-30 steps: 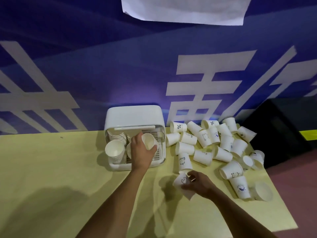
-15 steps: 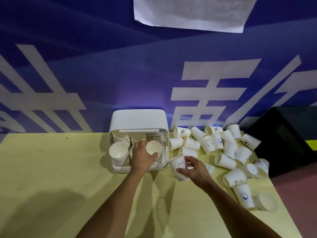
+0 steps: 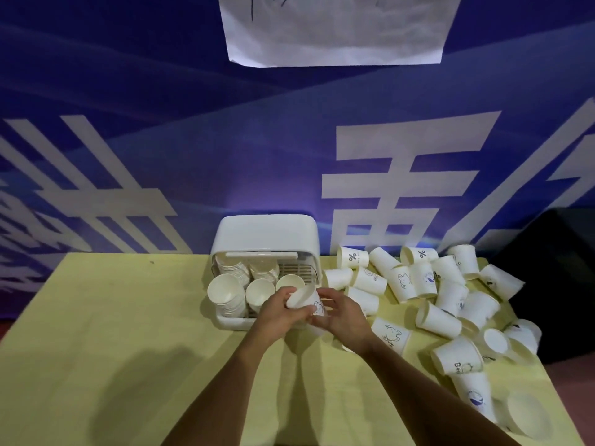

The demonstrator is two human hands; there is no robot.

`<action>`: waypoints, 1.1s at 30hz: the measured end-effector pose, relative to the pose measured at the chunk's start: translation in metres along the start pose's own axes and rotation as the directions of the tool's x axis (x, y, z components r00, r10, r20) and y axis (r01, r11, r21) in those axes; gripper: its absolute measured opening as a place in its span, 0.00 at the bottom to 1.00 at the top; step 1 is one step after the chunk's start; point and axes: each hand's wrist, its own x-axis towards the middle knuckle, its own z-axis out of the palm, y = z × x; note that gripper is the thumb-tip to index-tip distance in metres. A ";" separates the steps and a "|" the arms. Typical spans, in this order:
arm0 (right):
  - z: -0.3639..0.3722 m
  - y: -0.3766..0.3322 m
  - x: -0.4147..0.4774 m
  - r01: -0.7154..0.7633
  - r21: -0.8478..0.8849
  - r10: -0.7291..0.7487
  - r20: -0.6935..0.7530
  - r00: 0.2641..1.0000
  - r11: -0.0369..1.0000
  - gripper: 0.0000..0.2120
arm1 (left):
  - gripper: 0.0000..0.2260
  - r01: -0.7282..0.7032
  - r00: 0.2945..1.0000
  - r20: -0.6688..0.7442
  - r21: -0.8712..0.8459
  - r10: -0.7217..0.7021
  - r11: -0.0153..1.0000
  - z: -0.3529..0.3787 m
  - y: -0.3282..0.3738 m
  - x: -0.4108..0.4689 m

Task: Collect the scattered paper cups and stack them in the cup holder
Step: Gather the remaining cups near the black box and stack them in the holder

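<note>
Cup (image 3: 306, 300) is held tilted over the holder (image 3: 231, 321) front edge, left hand (image 3: 278, 313) wrapped round its rim end, right hand (image 3: 343, 312) curled at its base; likely light, thin-walled, crushable, so grip mid-wall gently.

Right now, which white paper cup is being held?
The animal-printed white paper cup, gripped by left hand and right hand before the white plastic cup holder; the rest lie on the yellow table or sit stacked inside.
</note>
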 end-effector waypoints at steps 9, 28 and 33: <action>-0.008 0.017 0.001 -0.044 -0.097 0.046 0.019 0.999 0.994 0.19 | 0.25 -0.105 0.954 -0.277 0.047 0.114 0.993 -0.023 0.013 0.001; -0.004 0.028 0.005 -0.140 -0.192 0.142 -0.004 0.990 0.971 0.15 | 0.36 -0.063 0.911 -0.374 0.293 0.175 0.954 -0.005 -0.001 0.021; 0.001 0.019 0.016 -0.149 -0.227 0.142 -0.044 0.989 0.963 0.21 | 0.40 -0.084 0.930 -0.317 0.308 0.186 0.948 -0.004 -0.007 0.025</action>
